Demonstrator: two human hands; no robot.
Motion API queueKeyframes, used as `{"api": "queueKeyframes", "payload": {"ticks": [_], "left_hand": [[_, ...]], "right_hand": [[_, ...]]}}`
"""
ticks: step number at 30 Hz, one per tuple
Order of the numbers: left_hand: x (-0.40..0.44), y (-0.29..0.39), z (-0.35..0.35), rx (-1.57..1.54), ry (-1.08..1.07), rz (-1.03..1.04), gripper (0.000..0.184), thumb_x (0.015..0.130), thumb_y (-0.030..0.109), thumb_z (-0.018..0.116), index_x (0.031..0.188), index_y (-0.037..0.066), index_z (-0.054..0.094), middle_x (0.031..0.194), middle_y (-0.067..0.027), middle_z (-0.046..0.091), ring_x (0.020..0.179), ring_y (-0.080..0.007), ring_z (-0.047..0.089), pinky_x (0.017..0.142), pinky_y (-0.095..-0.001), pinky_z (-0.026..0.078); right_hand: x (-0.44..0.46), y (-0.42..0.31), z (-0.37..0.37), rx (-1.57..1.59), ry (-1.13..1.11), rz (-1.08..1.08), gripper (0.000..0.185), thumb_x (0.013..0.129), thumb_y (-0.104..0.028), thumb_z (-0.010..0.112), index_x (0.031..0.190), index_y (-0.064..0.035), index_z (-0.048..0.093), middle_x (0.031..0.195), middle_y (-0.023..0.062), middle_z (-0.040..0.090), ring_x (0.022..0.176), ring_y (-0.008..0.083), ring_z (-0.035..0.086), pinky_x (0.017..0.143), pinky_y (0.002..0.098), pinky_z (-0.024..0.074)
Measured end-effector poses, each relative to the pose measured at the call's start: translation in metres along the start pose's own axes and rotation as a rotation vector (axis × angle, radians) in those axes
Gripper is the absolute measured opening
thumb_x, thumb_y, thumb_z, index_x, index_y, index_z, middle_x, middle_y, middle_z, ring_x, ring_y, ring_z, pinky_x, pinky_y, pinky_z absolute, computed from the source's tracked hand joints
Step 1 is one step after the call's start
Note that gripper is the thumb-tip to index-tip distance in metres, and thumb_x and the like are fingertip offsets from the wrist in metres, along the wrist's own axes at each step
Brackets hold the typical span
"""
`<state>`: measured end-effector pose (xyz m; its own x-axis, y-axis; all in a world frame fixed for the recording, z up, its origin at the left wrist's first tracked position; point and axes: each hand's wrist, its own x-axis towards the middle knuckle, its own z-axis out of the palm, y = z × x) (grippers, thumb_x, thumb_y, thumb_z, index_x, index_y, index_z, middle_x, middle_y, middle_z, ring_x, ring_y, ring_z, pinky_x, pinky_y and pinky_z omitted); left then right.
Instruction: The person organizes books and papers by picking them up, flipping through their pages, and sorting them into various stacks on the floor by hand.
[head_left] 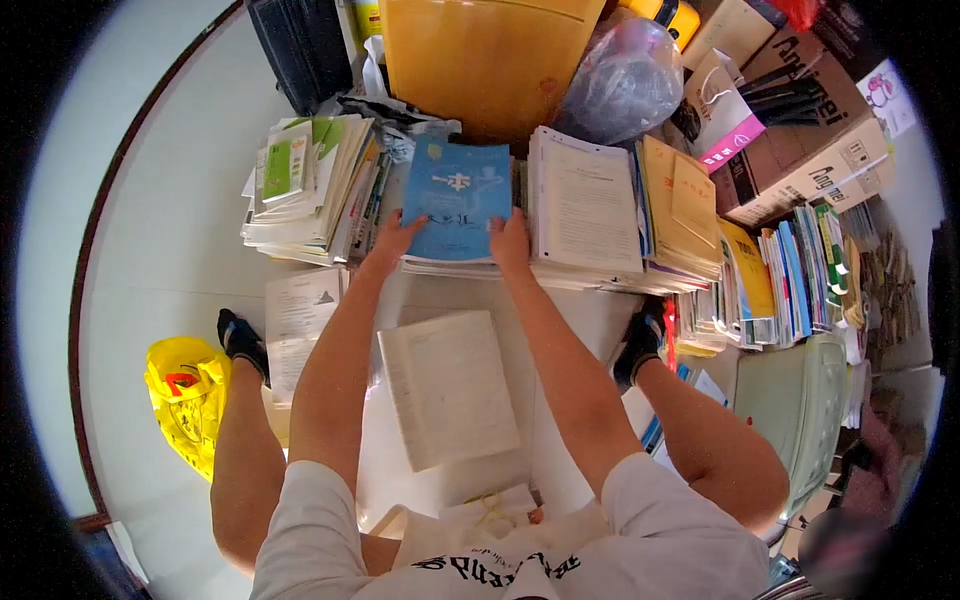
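Observation:
A blue book (460,190) with white and dark characters on its cover lies on top of a stack of papers and books. Its left edge is gripped by my left hand (397,240), fingers bent around the side. On the opposite edge, my right hand (509,241) holds the same book, thumb on the cover. Just right of that hand stands a tall pile of printed papers (585,200). To the left is a leaning pile of books and papers (310,190). Between my arms, a thick stack of pale paper (450,390) rests on the floor.
Brown envelopes (685,200) and a row of upright books (795,275) stand to the right. A yellow bag (190,395) is by my left leg. Behind the piles are an orange-brown cabinet (485,70), a clear plastic bag (630,80) and cardboard boxes (810,110).

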<state>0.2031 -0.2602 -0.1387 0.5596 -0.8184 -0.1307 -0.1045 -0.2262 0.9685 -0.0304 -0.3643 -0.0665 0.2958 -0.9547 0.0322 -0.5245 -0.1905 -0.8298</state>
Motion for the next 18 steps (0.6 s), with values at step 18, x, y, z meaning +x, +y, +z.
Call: {"api": "queueKeyframes", "payload": {"ticks": [18], "left_hand": [[-0.082, 0.055, 0.025, 0.989, 0.332, 0.263, 0.048, 0.094, 0.027, 0.062, 0.131, 0.0, 0.053, 0.115, -0.0227, 0.057, 0.108, -0.0427, 0.056, 0.091, -0.0498, 0.049]], "right_hand": [[-0.04, 0.013, 0.015, -0.386, 0.255, -0.194, 0.054, 0.094, -0.006, 0.053, 0.144, 0.0066, 0.034, 0.146, 0.0297, 0.038, 0.136, 0.0434, 0.039, 0.111, 0.0489, 0.0364]]}}
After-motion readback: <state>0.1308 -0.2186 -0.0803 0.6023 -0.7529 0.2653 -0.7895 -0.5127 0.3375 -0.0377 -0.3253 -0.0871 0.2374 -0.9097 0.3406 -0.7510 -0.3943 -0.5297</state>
